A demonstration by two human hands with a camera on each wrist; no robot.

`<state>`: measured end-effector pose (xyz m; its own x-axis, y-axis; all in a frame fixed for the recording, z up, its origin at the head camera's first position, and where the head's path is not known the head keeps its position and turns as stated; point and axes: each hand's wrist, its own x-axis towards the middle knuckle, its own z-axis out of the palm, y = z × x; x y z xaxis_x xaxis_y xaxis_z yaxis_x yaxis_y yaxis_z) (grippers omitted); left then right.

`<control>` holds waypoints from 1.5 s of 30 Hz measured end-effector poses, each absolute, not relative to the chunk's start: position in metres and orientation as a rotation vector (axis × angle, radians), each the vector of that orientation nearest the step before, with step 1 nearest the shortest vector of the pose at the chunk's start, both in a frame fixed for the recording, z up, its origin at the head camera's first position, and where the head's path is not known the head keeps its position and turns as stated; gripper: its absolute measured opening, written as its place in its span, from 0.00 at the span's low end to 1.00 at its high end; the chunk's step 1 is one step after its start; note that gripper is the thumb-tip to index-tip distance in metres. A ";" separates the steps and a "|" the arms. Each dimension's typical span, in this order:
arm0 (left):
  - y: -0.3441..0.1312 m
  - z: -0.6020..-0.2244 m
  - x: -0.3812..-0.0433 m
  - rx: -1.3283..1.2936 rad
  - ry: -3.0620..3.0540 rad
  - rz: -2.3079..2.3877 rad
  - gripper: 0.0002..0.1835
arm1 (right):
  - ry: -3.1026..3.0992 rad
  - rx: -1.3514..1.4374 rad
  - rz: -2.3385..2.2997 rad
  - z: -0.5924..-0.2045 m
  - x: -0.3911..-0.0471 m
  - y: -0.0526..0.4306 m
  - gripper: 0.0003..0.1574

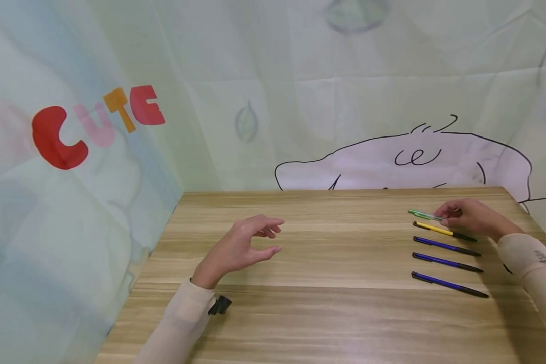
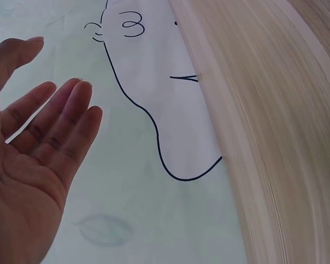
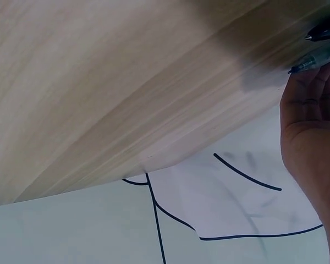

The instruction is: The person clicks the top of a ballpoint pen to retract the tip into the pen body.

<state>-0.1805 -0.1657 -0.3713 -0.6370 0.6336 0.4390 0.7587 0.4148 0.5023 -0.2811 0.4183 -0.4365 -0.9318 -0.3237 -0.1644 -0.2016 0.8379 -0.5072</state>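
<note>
In the head view, my right hand (image 1: pixel 473 218) is at the far right of the table, thumb and fingers pinching a slim green pen (image 1: pixel 422 216) with a clear barrel. The hand hides the pen's tip end there; in the right wrist view the tip of the green pen (image 3: pixel 317 57) shows past the fingers. Just in front lies a yellow pen (image 1: pixel 437 229) with a black grip, its dark tip visible in the right wrist view. My left hand (image 1: pixel 242 245) is held over the left half of the table, thumb and fingers spread apart, holding nothing.
Three blue pens with black grips lie in a column nearer me: an upper one (image 1: pixel 446 245), a middle one (image 1: pixel 446 262) and a lower one (image 1: pixel 448 284). The wooden table (image 1: pixel 327 313) ends at a printed cloth backdrop (image 1: pixel 236 65) behind and to the left.
</note>
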 end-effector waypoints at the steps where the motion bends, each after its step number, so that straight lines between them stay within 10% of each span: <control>1: -0.166 -0.372 -0.181 -1.235 -2.488 -1.024 0.29 | 2.772 -0.406 -0.727 -0.437 -0.281 0.418 0.13; 45: -0.166 -0.372 -0.182 -1.229 -2.502 -1.017 0.28 | 2.797 -0.456 -0.700 -0.435 -0.275 0.416 0.11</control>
<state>-0.1823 -0.1664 -0.3716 -0.6444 0.6337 0.4281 0.7526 0.4262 0.5020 -0.2748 0.4164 -0.4349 -0.9272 -0.3486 -0.1371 -0.2429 0.8381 -0.4884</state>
